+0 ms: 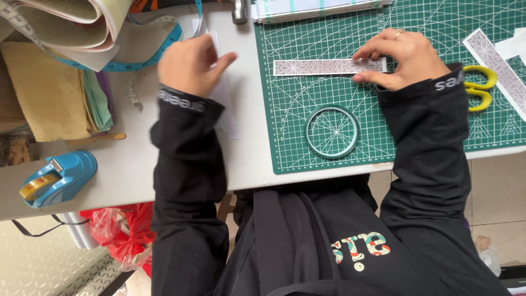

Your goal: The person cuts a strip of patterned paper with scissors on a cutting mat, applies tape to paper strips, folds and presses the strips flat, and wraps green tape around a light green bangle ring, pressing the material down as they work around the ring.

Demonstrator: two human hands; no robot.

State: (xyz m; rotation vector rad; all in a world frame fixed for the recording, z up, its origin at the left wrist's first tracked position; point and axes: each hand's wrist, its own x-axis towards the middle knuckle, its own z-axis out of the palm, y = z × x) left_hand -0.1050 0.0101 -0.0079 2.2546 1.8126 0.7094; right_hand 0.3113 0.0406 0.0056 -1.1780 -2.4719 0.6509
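Fingers (368, 55) of the right hand (402, 57) are pinching the right end of a patterned strip (327, 66), which is lying flat on the green mat (438, 33) at 12 o'clock from a teal ring (332, 132). Left hand (189, 63), blurred, is loosely curled over white paper (227, 109) at 9 o'clock; whether it is gripping cannot be told.

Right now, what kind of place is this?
Likely a home craft desk: a green cutting mat with a patterned paper strip under the right hand, yellow scissors, a tape measure and a blue tape dispenser.
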